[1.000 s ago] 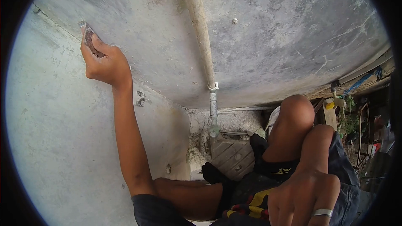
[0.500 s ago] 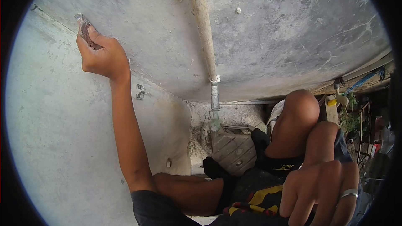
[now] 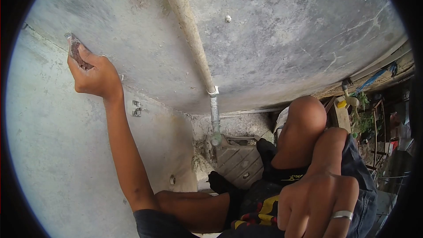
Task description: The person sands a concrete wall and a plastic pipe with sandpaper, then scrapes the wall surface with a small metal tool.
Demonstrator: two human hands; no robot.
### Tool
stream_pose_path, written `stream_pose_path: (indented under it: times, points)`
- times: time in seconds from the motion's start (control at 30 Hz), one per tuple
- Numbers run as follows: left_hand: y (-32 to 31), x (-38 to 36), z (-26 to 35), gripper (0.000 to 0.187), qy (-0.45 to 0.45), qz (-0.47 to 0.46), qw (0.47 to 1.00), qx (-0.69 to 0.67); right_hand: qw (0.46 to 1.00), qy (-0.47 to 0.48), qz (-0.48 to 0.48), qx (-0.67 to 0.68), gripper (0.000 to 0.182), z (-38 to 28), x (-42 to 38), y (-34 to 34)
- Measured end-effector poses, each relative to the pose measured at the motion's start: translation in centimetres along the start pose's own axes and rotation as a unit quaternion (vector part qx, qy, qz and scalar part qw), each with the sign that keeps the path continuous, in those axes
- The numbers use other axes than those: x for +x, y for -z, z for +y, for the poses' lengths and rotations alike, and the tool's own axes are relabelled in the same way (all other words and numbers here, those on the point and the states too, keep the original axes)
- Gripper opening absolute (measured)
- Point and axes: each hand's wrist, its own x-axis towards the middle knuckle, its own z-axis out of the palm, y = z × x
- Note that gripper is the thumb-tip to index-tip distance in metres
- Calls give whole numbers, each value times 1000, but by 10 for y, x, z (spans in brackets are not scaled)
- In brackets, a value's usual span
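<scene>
Your left hand (image 3: 98,76) pinches what looks like folded sandpaper (image 3: 82,57), brown and grey-edged: thumb on one face, fingers closed behind. Sandpaper sits at the edge where the mottled grey wall (image 3: 273,26) meets the pale wall (image 3: 61,150); contact with either wall: cannot tell. An off-white pipe (image 3: 189,26) runs along the grey wall, well apart from that hand. Your right hand (image 3: 319,200), wearing a ring (image 3: 343,214): fingers bent, tips out of sight; cannot tell how far open or whether anything is held.
</scene>
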Motion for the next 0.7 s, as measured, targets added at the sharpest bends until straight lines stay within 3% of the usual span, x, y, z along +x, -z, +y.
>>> stream_pose_path:
  times: [0.2, 0.3, 0.47, 0.7]
  points:
    - [0, -1, 3, 18, 25, -3, 1000, -7, 998, 52, 18, -1, 20, 3, 2, -4]
    - [1, -2, 1, 17, 13, -5, 1000, 0, 1000, 6, -3, 0, 18, -3, 0, -4]
    - [3, 0, 4, 19, 70, -25, 997, -17, 1000, 26, 0, -7, 18, -2, 0, 0]
    - [0, -2, 0, 18, 27, -12, 1000, -5, 999, 20, 44, -1, 17, -3, -2, -7]
